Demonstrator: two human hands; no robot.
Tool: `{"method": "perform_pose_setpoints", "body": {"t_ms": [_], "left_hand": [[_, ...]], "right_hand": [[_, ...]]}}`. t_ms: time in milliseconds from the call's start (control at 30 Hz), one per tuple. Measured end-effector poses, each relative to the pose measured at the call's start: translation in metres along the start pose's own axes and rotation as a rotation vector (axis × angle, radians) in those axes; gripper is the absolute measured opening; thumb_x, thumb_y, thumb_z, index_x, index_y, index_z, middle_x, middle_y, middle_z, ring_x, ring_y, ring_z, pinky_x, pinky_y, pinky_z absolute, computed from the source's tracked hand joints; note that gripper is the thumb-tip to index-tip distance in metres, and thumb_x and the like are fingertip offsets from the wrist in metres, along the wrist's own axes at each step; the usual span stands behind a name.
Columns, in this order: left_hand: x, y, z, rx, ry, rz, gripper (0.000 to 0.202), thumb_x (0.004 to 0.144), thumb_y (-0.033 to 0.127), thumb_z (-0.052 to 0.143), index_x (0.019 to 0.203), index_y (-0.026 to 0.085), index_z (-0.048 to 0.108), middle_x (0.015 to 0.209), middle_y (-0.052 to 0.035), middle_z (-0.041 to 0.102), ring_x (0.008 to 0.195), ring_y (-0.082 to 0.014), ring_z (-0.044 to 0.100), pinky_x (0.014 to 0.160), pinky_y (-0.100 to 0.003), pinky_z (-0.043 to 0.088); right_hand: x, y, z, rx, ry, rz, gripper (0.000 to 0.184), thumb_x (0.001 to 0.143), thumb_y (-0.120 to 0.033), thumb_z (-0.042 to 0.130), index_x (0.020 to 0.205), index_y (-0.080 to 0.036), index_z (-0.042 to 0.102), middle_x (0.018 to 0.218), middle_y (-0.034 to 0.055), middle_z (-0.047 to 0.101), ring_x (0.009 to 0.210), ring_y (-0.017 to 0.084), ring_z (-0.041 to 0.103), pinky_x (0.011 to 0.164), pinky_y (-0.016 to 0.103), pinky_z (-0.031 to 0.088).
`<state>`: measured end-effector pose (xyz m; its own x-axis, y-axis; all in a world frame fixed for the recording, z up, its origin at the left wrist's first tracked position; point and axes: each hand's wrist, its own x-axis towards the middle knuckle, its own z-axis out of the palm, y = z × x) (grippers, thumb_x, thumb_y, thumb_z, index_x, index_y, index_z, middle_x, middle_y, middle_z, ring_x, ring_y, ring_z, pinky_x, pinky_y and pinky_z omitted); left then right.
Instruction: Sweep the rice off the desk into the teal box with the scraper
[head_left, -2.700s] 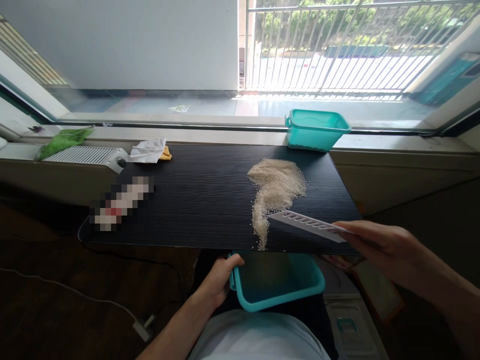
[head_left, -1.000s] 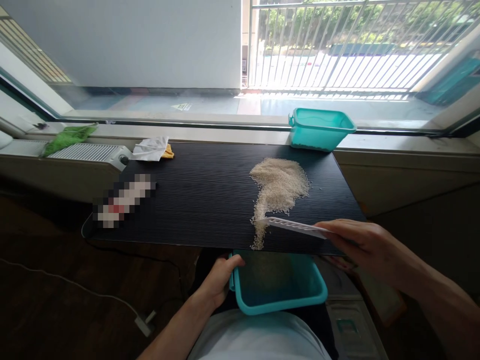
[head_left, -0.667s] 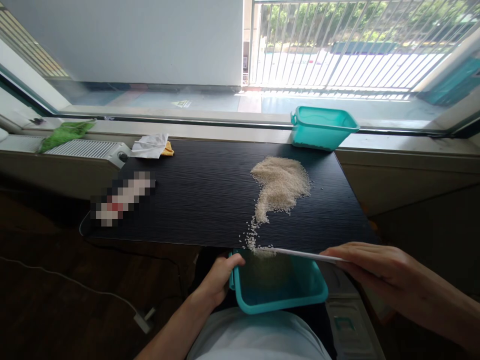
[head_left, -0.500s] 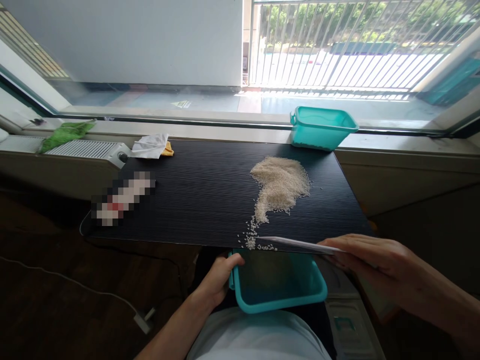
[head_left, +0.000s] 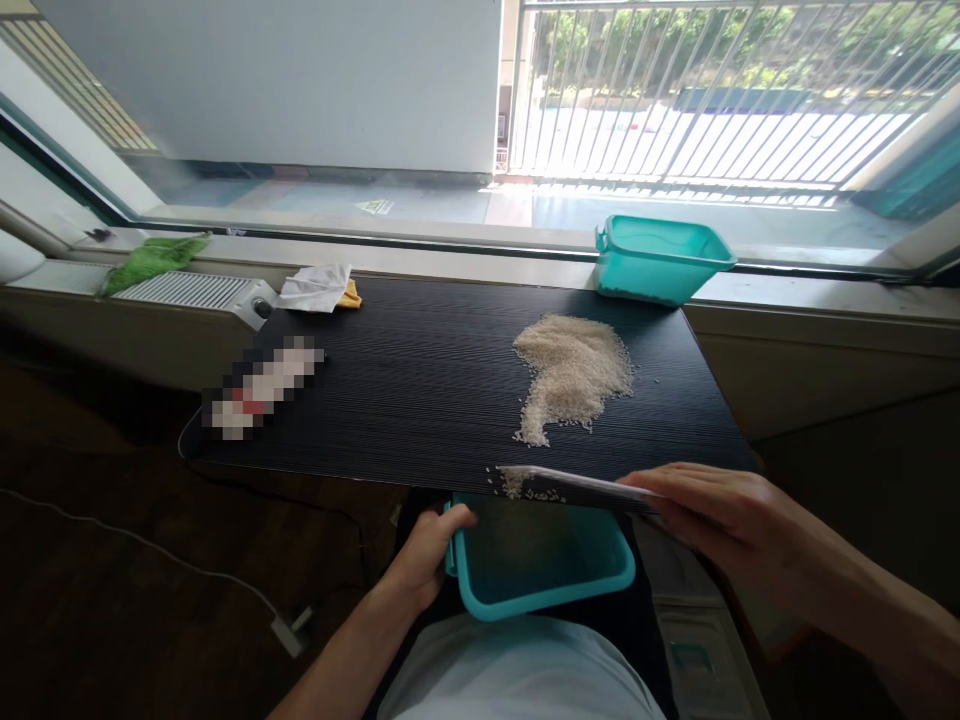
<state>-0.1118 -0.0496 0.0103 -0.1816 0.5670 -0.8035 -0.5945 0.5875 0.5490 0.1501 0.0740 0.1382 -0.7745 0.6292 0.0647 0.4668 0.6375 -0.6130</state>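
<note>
My left hand (head_left: pixel 431 550) grips the left rim of a teal plastic bin (head_left: pixel 544 604), which sits on my lap under the table's front edge. Its inside is dim. In my right hand (head_left: pixel 712 502) is a thin white card (head_left: pixel 574 480), seen nearly edge-on and held low against the table. A few rice grains (head_left: pixel 514 484) lie between the card and the front edge, just above the bin. Farther back, a pile of white rice (head_left: pixel 577 370) spreads over the dark table (head_left: pixel 412 390), with a narrow tail pointing toward me.
A second teal bin (head_left: pixel 660 262) stands at the table's back right corner by the window. White and yellow cloths (head_left: pixel 319 288) lie at the back left. A blurred-out item (head_left: pixel 264 390) rests on the left side. A white cable with a plug (head_left: pixel 289 632) is on the floor.
The card has drawn toward me, bringing loose grains to the front edge and leaving a gap behind them to the pile. The lap bin has shifted slightly left with my left hand.
</note>
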Motion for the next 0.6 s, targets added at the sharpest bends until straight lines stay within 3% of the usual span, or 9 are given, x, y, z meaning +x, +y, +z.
{"method": "perform_pose_setpoints", "body": {"t_ms": [133, 267, 400, 600], "left_hand": [[0.0, 0.001, 0.002, -0.003, -0.013, 0.0, 0.02, 0.057, 0.017, 0.072, 0.075, 0.009, 0.071, 0.07, -0.0095, 0.073, 0.061, -0.0181, 0.065, 0.062, -0.027, 0.052], [-0.001, 0.001, 0.002, -0.01, -0.011, 0.002, 0.023, 0.054, 0.018, 0.071, 0.075, 0.009, 0.07, 0.07, -0.0085, 0.072, 0.061, -0.0181, 0.064, 0.062, -0.027, 0.051], [-0.001, -0.001, 0.001, -0.02, -0.011, 0.025, 0.025, 0.052, 0.02, 0.071, 0.074, 0.009, 0.069, 0.066, -0.0071, 0.071, 0.06, -0.0172, 0.063, 0.061, -0.026, 0.05], [0.0, -0.003, 0.0, -0.012, -0.024, 0.031, 0.026, 0.052, 0.021, 0.071, 0.075, 0.009, 0.07, 0.069, -0.0081, 0.072, 0.06, -0.0172, 0.064, 0.061, -0.026, 0.05]], "right_hand": [[-0.001, -0.003, -0.001, -0.023, 0.0, 0.0, 0.029, 0.096, -0.033, 0.05, 0.103, -0.022, 0.076, 0.094, 0.0076, 0.08, 0.079, 0.02, 0.075, 0.068, 0.026, 0.06], [0.017, -0.003, 0.006, -0.065, 0.049, -0.039, 0.031, 0.097, -0.032, 0.048, 0.105, -0.02, 0.075, 0.098, 0.0093, 0.079, 0.083, 0.021, 0.075, 0.072, 0.029, 0.06], [0.031, -0.005, 0.014, -0.051, 0.001, -0.102, 0.033, 0.098, -0.03, 0.045, 0.107, -0.017, 0.075, 0.099, 0.0102, 0.079, 0.087, 0.022, 0.074, 0.073, 0.03, 0.059], [0.013, -0.008, 0.005, -0.009, -0.068, -0.156, 0.03, 0.098, -0.028, 0.047, 0.109, -0.021, 0.074, 0.101, 0.0071, 0.079, 0.088, 0.019, 0.075, 0.073, 0.026, 0.06]]}}
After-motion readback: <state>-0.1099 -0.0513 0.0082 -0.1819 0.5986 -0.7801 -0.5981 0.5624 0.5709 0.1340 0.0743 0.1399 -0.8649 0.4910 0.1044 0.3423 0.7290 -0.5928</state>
